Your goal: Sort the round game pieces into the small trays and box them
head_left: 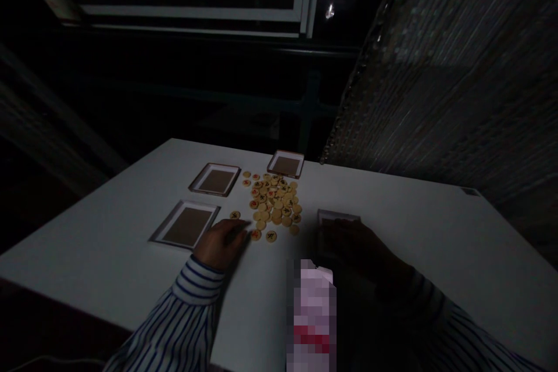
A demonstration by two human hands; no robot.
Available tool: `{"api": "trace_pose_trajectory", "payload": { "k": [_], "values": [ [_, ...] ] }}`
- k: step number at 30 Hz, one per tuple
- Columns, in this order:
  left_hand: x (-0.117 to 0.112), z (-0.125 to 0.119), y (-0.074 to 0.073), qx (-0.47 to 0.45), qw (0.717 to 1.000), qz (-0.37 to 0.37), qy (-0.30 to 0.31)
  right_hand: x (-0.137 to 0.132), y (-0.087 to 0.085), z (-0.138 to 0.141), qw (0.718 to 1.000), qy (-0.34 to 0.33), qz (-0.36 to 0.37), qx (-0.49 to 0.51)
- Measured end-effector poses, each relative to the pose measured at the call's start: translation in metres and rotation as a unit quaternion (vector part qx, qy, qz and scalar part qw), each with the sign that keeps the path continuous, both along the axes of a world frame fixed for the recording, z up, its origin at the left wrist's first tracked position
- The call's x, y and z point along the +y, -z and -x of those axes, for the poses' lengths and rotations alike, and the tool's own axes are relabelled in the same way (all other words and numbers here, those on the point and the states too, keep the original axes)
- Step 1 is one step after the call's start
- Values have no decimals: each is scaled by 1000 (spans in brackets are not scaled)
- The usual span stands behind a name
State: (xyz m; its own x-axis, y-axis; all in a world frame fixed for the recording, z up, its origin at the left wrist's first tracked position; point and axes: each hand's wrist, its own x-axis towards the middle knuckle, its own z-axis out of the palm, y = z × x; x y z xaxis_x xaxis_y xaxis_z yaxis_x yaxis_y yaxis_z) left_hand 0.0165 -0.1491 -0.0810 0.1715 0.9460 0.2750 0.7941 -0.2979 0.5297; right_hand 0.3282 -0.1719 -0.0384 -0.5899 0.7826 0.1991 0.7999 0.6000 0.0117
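Note:
A heap of round yellow game discs with red and black marks lies in the middle of a white table. My left hand rests on the table at the heap's near-left edge, fingers stretched toward a few loose discs. My right hand is in deep shadow, lying over a small tray at the heap's right; its fingers are too dark to read. Both sleeves are white with blue stripes.
Three more shallow trays with brown insides stand about the heap: one near left, one far left, one at the back. A blurred box sits at the near edge. A textured wall rises at right.

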Motion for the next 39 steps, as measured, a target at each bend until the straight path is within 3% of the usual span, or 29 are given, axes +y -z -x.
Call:
{"api": "trace_pose_trajectory", "payload": {
  "k": [12, 17, 20, 24, 29, 32, 39],
  "values": [
    [-3, -20, 16, 91, 995, -13, 37, 5, -3, 45, 999, -31, 39, -15],
    [-2, -20, 23, 81, 996, -21, 28, 4, -6, 50, 999, -35, 34, -14],
    [-4, -20, 19, 41, 998, -38, 40, 4, -5, 49, 999, -45, 26, 3],
    [-11, -26, 2, -21, 996, -70, 50, 4, -1, 46, 999, -46, 22, 18],
    [-24, -45, -12, -56, 993, -72, 72, 2, 1, 46, 992, -50, 38, 110],
    [-29, -59, -15, -71, 991, -72, 94, -1, -4, 46, 975, -27, 85, 203],
    [-34, -89, -26, -101, 984, -47, 137, -8, -6, 37, 897, -11, 209, 390]
  ]
}}
